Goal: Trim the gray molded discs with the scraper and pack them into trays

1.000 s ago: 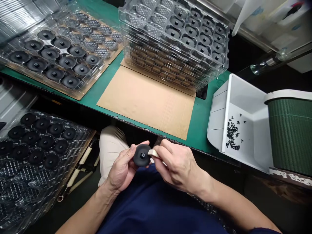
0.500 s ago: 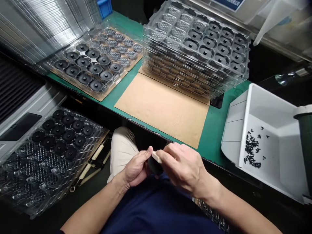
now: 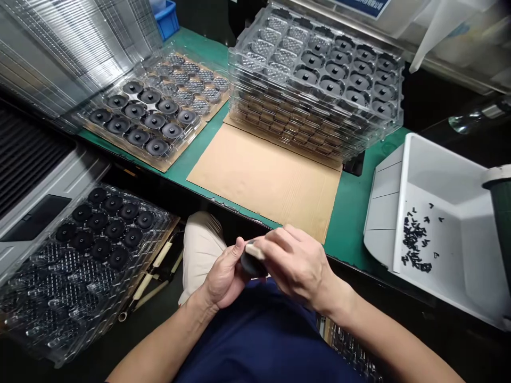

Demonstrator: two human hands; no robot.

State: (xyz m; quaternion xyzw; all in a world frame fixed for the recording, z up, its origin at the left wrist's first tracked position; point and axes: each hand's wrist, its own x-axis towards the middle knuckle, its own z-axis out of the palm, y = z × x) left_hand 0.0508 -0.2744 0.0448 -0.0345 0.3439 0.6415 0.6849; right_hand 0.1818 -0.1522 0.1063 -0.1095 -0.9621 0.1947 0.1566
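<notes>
Disc, round and matte black (image 3: 251,267), sits between the hands: the left hand (image 3: 227,279) grips it; the right hand (image 3: 297,266) pinches a small, flat, cream-coloured block (image 3: 254,251) over it. Advisable: brace the disc firmly; keep block pressure light, even.

Blue sign (image 3: 362,5) — 有限公司, prob.

Tabletop (image 3: 351,226): cardboard sheet (image 3: 259,181), front centre; tray stack (image 3: 295,119), behind; single tray (image 3: 191,83), left; bin (image 3: 439,170), right, small pieces (image 3: 414,239) inside. Lower level, left, before the tabletop: second tray (image 3: 64,290), discs (image 3: 114,229) in far half. Front edge, nearer side: wheel (image 3: 251,266) in left grip (image 3: 225,277); block (image 3: 254,251) in right grip (image 3: 295,263).
</notes>
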